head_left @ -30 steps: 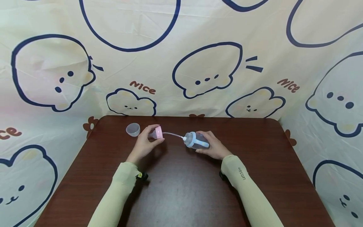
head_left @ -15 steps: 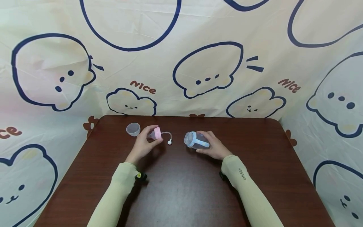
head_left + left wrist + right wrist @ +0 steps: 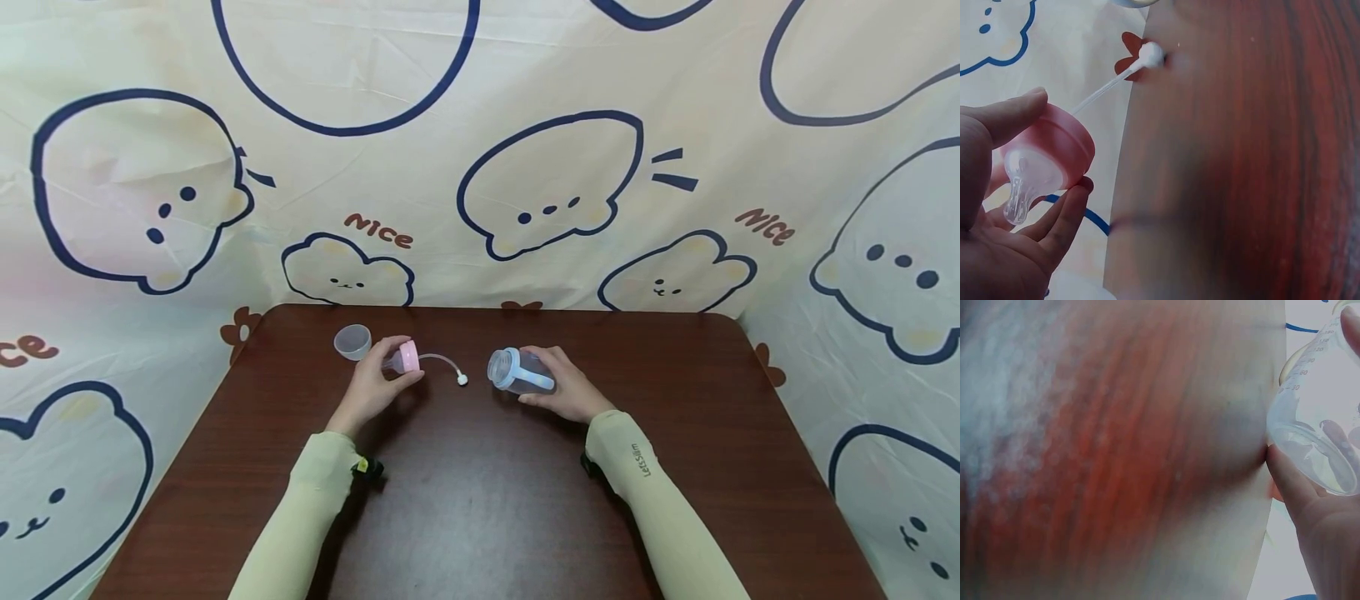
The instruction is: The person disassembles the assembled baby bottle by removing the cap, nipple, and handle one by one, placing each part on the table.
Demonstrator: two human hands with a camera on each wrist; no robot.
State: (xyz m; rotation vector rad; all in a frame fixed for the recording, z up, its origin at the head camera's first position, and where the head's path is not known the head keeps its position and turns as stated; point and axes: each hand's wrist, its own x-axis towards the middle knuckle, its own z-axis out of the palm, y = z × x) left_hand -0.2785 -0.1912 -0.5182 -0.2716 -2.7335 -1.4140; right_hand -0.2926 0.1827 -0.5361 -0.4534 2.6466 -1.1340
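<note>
My left hand [image 3: 372, 383] pinches the pink collar [image 3: 1060, 140] of a baby bottle top between thumb and fingers. A clear nipple [image 3: 1025, 181] points back toward the palm. From the collar's other side runs a thin straw [image 3: 438, 357] with a white weighted end [image 3: 462, 380], hanging free in the gap between the hands. My right hand [image 3: 566, 386] grips a clear baby bottle [image 3: 528, 372] with a pale blue neck ring and handle. The bottle lies tilted, its uncovered threaded mouth facing left toward the straw. Measuring marks show on its side in the right wrist view.
A clear dome cap [image 3: 352, 342] sits on the dark wooden table [image 3: 480, 500] just left of my left hand, near the back edge. A cloth printed with cartoon animals [image 3: 525, 167] hangs behind the table and along both sides.
The straw's white end has come out of the bottle's mouth and swung free. My left hand has drawn slightly left with the pink collar. The right hand and bottle have stayed put.
</note>
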